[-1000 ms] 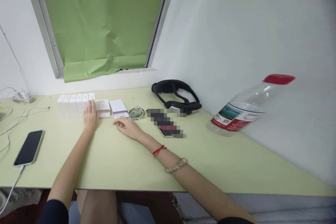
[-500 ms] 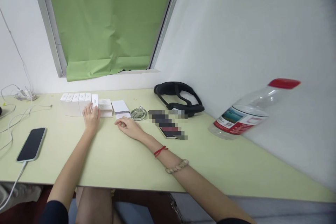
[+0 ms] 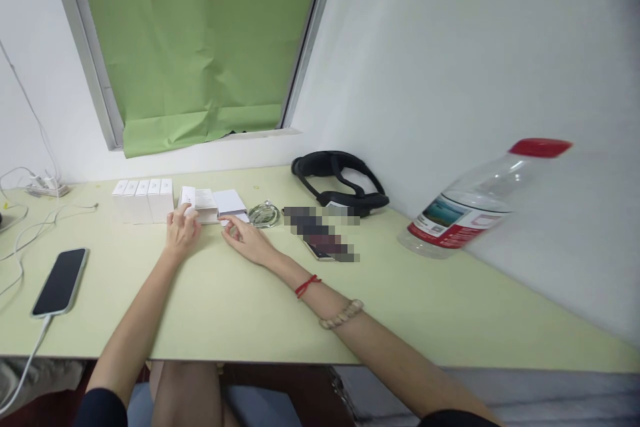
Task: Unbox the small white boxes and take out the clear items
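My left hand (image 3: 183, 233) has its fingers closed around a small upright white box (image 3: 188, 196), which stands apart from the end of a row of matching white boxes (image 3: 145, 207). Just right of it lies an opened white box (image 3: 206, 203) with printed text on its flap. Beside that is another white box (image 3: 230, 201) with its lid panel up. My right hand (image 3: 249, 241) rests on the table in front of this box, fingers loosely bent and apart, with nothing visible in them. A coiled clear cable or band (image 3: 264, 215) lies past the right fingertips.
A black headset (image 3: 345, 197) and a partly blurred phone (image 3: 320, 252) lie to the right. A large bottle with a red cap (image 3: 457, 213) leans at the wall. On the left are a charging phone (image 3: 60, 282), white cables and a power strip (image 3: 47, 188).
My left hand has moved right with the small white box, so a gap shows between it and the row. My right fingers have spread a little.
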